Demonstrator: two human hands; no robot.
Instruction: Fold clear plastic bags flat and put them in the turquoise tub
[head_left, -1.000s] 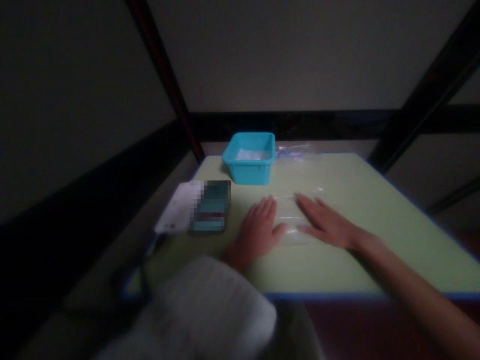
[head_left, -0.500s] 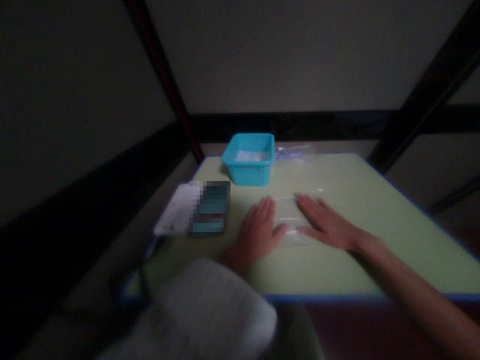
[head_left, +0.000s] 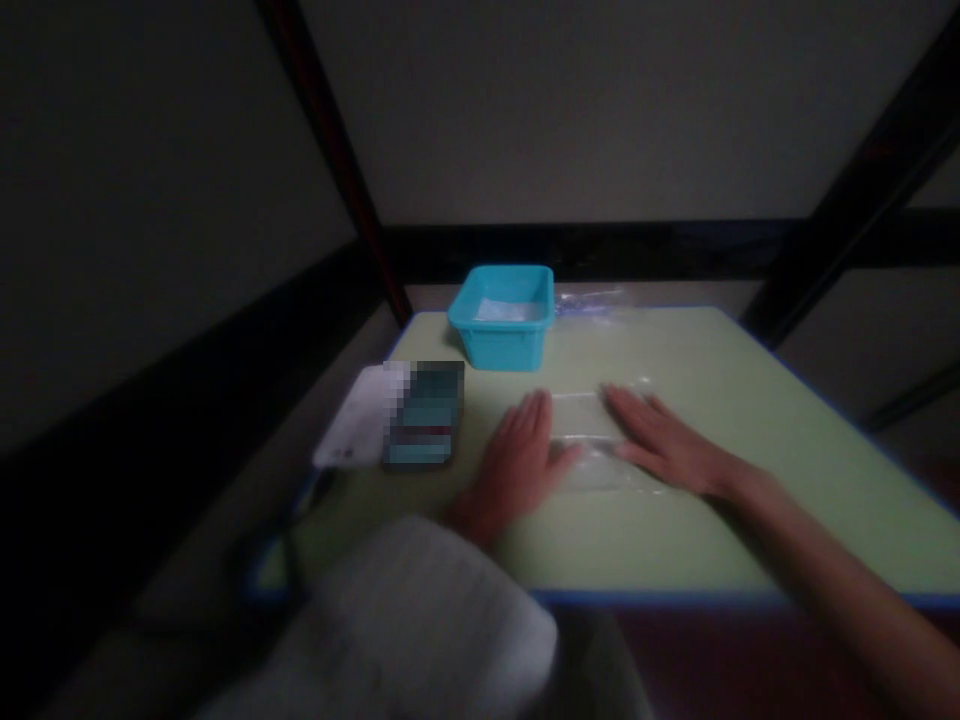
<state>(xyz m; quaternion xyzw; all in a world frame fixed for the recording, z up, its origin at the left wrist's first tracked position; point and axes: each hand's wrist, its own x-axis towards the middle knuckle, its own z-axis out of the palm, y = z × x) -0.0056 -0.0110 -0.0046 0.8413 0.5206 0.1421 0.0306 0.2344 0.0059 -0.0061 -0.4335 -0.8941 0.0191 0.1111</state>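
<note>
A clear plastic bag [head_left: 589, 462] lies flat on the pale green table [head_left: 645, 550], its folds catching the light. My left hand [head_left: 517, 455] rests palm down at its left side, fingers extended and thumb spread over the plastic. Palm down on the bag's right part is my right hand [head_left: 667, 440], with fingers stretched out and thumb pointing left. Neither hand grips anything. Parts of the bag beneath the hands are hidden.
A turquoise plastic basket [head_left: 504, 348] with something white inside stands at the back. More clear plastic [head_left: 592, 303] lies to its right. On the left are a pixelated dark phone-like object [head_left: 426, 415] and a white sheet [head_left: 356, 420]. My raised knee [head_left: 420, 620] fills the near left.
My right hand has slid slightly right across the plastic bag, widening the gap between the hands. The left hand stays in nearly the same place. The view has shifted a little.
</note>
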